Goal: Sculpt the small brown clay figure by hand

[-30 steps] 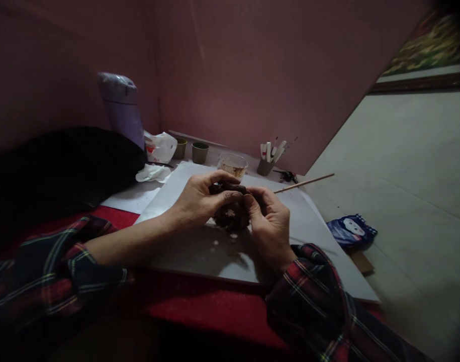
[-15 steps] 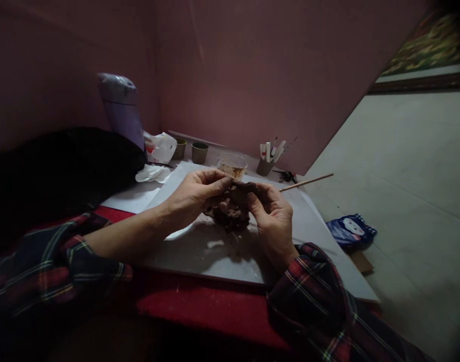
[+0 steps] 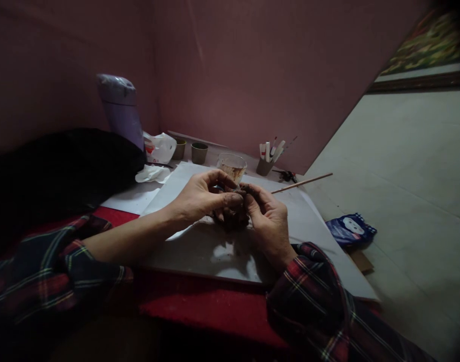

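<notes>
Between my two hands is a dark brown lump of clay, held low over the white board. My left hand pinches the upper edge of the clay between thumb and fingers. From the other side, my right hand grips the same edge with its thumb in front. The fingertips of both hands nearly meet and cover much of the clay. A thin wooden stick lies beyond my right hand, its near end hidden behind the fingers.
Behind the hands stand a clear bowl of brownish liquid, two small cups and a holder with pens and brushes. Leftward are crumpled tissue, a plastic bag, a purple bottle and a black bundle. A blue packet lies right.
My left hand has shifted slightly right, closer to my right hand, and its fingers are more curled. The strip of clay stretched between the hands now looks bunched up.
</notes>
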A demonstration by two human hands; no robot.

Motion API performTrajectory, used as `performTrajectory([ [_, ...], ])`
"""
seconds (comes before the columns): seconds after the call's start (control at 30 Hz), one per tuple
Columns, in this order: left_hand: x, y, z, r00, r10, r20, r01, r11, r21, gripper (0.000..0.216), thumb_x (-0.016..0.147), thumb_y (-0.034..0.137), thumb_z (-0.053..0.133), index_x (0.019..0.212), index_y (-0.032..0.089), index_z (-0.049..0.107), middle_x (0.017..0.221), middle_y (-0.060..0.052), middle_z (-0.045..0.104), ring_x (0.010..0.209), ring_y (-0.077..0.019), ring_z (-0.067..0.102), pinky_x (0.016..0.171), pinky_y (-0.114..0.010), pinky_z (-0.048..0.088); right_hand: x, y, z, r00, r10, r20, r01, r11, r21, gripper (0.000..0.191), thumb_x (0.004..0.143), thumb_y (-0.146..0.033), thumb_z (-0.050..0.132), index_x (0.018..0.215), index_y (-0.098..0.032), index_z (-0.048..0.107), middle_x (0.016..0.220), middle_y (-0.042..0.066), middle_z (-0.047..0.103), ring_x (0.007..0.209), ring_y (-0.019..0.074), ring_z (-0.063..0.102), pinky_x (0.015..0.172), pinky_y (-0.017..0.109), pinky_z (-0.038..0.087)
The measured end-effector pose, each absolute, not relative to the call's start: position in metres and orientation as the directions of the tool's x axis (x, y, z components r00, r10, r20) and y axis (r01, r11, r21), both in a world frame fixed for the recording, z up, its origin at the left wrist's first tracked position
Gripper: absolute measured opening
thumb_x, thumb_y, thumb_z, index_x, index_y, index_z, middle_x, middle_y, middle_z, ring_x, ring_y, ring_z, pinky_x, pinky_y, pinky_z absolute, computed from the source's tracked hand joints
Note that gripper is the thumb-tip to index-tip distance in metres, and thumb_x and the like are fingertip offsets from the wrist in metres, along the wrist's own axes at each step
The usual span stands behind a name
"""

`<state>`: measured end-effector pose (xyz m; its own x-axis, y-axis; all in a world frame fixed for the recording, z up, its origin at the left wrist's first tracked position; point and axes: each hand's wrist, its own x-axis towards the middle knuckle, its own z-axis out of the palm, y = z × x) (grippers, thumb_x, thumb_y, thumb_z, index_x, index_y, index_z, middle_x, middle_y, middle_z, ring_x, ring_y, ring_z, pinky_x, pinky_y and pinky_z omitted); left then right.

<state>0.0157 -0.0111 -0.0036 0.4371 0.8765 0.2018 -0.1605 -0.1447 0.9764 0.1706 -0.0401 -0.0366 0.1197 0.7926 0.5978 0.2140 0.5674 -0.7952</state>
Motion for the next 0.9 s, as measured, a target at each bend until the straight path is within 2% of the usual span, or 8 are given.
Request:
performTrajectory([
  [0.2, 0.018, -0.015, -0.003, 0.408, 0.872, 0.272, -0.07, -0.267, 0.961, 0.038, 0.063, 0.031, 0.082, 0.091, 0.013, 0.064, 0.067, 0.0, 0.064, 0.057, -0.0118, 0.058, 0.05, -0.023, 0.047, 0.173, -0.043, -0.039, 0.061, 0.835, 0.547, 0.172, 0.531, -0.83, 0.041, 0.093, -0.051, 0.047, 0.113, -0.02, 0.066, 0.112, 0.007, 0.071, 0.105, 0.0222, 0.065, 0.093, 0.04, 0.051],
  [0.3, 0.018, -0.013, -0.005, 0.39, 0.864, 0.318, -0.015, -0.339, 0.941, 0.038, 0.062, 0.029, 0.082, 0.092, 0.013, 0.066, 0.072, 0.0, 0.065, 0.061, -0.0122, 0.059, 0.055, -0.023, 0.047, 0.175, -0.047, -0.04, 0.019, 0.798, 0.602, 0.281, 0.573, -0.77, 0.05, 0.093, -0.058, 0.041, 0.12, -0.021, 0.062, 0.118, 0.008, 0.069, 0.111, 0.0239, 0.063, 0.096, 0.041, 0.048],
  [0.47, 0.017, -0.01, -0.009, 0.459, 0.822, 0.337, -0.017, -0.371, 0.928, 0.036, 0.066, 0.028, 0.079, 0.097, 0.012, 0.068, 0.084, -0.004, 0.07, 0.075, -0.0155, 0.063, 0.066, -0.025, 0.049, 0.177, -0.05, -0.041, -0.04, 0.757, 0.652, 0.421, 0.605, -0.676, 0.062, 0.09, -0.064, 0.041, 0.134, -0.022, 0.049, 0.117, 0.011, 0.066, 0.108, 0.0262, 0.063, 0.09, 0.041, 0.05],
  [0.6, 0.015, -0.009, -0.01, 0.489, 0.76, 0.428, -0.006, -0.487, 0.873, 0.036, 0.072, 0.026, 0.075, 0.105, 0.015, 0.07, 0.098, -0.005, 0.072, 0.089, -0.0184, 0.064, 0.079, -0.027, 0.05, 0.176, -0.049, -0.043, -0.05, 0.718, 0.694, 0.428, 0.644, -0.635, 0.06, 0.09, -0.064, 0.04, 0.132, -0.022, 0.048, 0.122, 0.012, 0.064, 0.111, 0.0269, 0.061, 0.093, 0.044, 0.049],
  [0.7, 0.014, -0.009, -0.009, 0.468, 0.791, 0.394, 0.012, -0.451, 0.892, 0.037, 0.071, 0.026, 0.076, 0.105, 0.013, 0.07, 0.094, -0.005, 0.072, 0.083, -0.0164, 0.063, 0.073, -0.025, 0.05, 0.176, -0.049, -0.043, -0.044, 0.698, 0.714, 0.446, 0.654, -0.611, 0.056, 0.092, -0.061, 0.039, 0.13, -0.021, 0.049, 0.12, 0.012, 0.064, 0.11, 0.0262, 0.061, 0.092, 0.043, 0.05],
  [0.9, 0.014, -0.013, -0.004, 0.411, 0.851, 0.326, -0.071, -0.326, 0.943, 0.034, 0.068, 0.026, 0.079, 0.096, 0.01, 0.069, 0.076, -0.002, 0.067, 0.065, -0.0109, 0.058, 0.059, -0.022, 0.046, 0.173, -0.048, -0.042, 0.025, 0.676, 0.737, 0.514, 0.623, -0.589, 0.039, 0.097, -0.049, 0.038, 0.121, -0.023, 0.055, 0.114, 0.008, 0.067, 0.105, 0.0237, 0.064, 0.089, 0.041, 0.05],
])
